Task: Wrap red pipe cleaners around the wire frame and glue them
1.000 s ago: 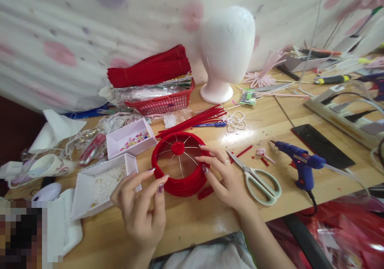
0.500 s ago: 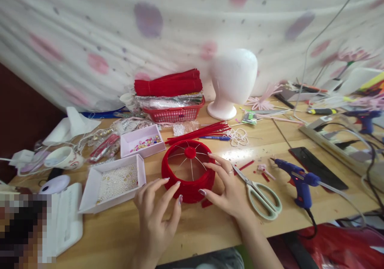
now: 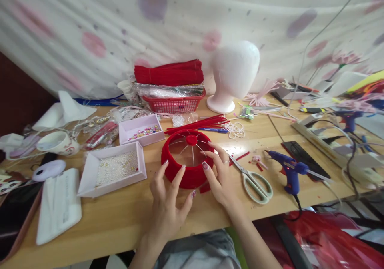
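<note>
A round red velvety frame [image 3: 185,177] stands on the wooden table in front of me. Thin wire spokes run from its rim to a small red disc [image 3: 191,140] in the middle. My left hand [image 3: 169,199] is at the front left of the frame, fingers spread, with fingertips at its lower wall and the thumb apart from it. My right hand [image 3: 220,175] holds the right side, its fingers reaching over the rim and its thumb at the front. Scissors with pale green handles [image 3: 255,185] lie right of that hand, near red scraps [image 3: 243,156].
White boxes of pearl beads [image 3: 115,167] and coloured gems [image 3: 145,133] stand left. Behind are red strips [image 3: 199,124], a red basket [image 3: 174,104] and a white foam head [image 3: 234,77]. A blue glue gun [image 3: 289,169], phone [image 3: 300,157] and power strip [image 3: 330,151] lie right.
My view has shifted slightly. My left hand has moved right, closer along the frame's front, and my right thumb has risen from the lower wall to the front rim.
</note>
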Demonstrator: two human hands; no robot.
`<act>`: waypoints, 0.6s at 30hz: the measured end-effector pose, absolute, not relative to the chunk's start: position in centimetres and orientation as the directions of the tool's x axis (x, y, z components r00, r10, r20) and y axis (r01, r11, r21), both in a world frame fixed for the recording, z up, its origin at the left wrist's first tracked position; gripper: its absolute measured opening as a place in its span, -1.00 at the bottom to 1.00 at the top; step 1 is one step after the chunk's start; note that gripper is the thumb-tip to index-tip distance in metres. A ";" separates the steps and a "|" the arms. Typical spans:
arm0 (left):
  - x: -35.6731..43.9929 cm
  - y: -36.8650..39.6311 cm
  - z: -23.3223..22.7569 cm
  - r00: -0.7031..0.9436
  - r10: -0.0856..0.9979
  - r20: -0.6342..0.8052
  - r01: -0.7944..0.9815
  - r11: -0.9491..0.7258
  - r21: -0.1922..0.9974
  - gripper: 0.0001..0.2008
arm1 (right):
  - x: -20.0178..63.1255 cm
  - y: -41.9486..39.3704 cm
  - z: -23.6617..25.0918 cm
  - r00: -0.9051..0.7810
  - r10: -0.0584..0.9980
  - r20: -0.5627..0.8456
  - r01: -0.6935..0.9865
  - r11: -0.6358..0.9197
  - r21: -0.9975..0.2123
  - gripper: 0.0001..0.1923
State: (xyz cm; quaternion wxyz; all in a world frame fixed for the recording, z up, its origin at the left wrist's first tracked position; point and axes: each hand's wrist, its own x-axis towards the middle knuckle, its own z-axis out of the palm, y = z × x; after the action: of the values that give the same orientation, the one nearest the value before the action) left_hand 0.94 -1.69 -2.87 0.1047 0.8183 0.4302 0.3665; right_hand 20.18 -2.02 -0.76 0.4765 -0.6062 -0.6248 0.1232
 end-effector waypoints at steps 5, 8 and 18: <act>0.9 -1.8 -2.9 0.325 0.792 0.516 0.607 -0.594 0.528 -0.39 | 19.7 -1.7 -1.3 0.219 0.856 0.469 0.660 0.224 -0.717 -0.76; 1.0 -1.8 -3.0 0.308 0.803 0.510 0.599 -0.580 0.552 -0.43 | 19.9 -1.7 -1.4 0.213 0.855 0.473 0.661 0.230 -0.714 -0.76; 1.1 -1.5 -3.3 0.294 0.789 0.539 0.586 -0.594 0.551 -0.45 | 19.9 -1.9 -1.6 0.210 0.856 0.473 0.654 0.236 -0.718 -0.76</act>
State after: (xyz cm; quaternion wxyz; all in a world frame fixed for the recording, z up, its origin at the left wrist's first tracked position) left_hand 1.08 -1.51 -3.26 0.1252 0.7946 0.4326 0.4071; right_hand 19.86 -1.91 -1.57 0.4837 -0.6092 -0.6197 0.1040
